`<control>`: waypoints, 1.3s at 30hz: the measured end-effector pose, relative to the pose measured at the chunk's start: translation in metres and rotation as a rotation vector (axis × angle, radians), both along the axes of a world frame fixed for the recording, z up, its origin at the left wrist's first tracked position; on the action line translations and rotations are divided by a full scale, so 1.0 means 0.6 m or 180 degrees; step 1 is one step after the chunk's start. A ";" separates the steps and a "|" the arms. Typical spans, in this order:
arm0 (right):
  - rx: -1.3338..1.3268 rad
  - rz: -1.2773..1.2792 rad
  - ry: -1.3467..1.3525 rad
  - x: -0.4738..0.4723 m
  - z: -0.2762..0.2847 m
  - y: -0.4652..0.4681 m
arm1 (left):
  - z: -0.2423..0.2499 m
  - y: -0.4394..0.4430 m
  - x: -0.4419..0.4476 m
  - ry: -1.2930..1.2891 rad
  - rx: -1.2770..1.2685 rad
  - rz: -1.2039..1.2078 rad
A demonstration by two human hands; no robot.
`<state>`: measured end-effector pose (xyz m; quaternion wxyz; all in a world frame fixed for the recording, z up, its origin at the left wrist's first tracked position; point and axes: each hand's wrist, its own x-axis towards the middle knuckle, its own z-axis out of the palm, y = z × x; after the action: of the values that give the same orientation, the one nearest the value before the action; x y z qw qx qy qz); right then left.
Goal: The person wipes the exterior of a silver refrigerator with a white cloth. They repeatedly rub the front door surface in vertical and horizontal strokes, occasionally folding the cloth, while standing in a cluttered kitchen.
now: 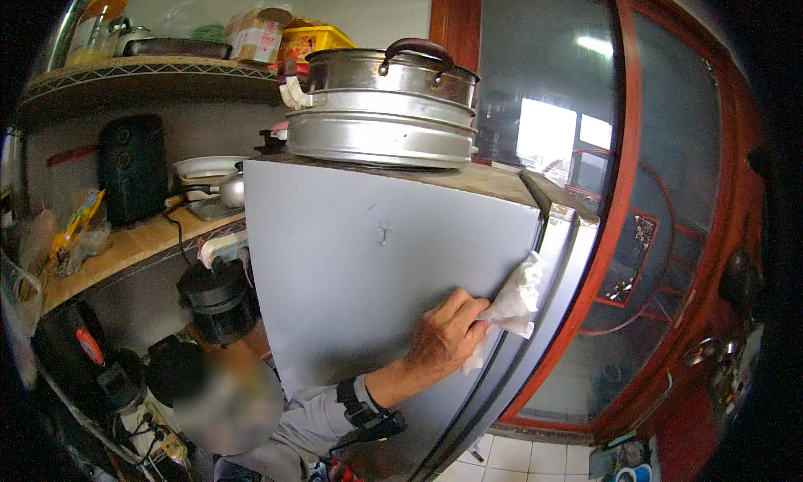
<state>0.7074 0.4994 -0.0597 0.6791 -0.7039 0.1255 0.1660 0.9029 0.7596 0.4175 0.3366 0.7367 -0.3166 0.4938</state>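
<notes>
My left hand [446, 331] grips a crumpled white cloth [514, 297], pinched between thumb and bent fingers. The cloth rests along the front edge of a refrigerator's grey side panel [351, 275], beside the dark door seam. Part of it hangs below my fingers. A grey sleeve and a black wrist strap [359, 403] cover my forearm. A small hook [383, 233] is fixed to the panel above and left of my hand. Stacked metal steamer tiers [379, 130] with brown handles stand on the refrigerator top. My right hand is out of view.
Left shelves hold a black air fryer [132, 168], a pot [233, 187], a cardboard box [258, 35] and a lidded jar [98, 33]. A black appliance [216, 300] sits lower. Red-framed glass doors [624, 137] stand close on the right, above floor tiles [509, 457].
</notes>
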 end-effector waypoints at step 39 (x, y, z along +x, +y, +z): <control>0.0404 0.0049 0.0030 -0.033 -0.040 0.070 | -0.054 0.275 -0.057 0.0871 -0.1265 0.0667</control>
<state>0.6878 0.5415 -0.0835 0.7205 -0.6596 0.1125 0.1821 0.8687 0.9244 0.3853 0.4614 0.7448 -0.0869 0.4742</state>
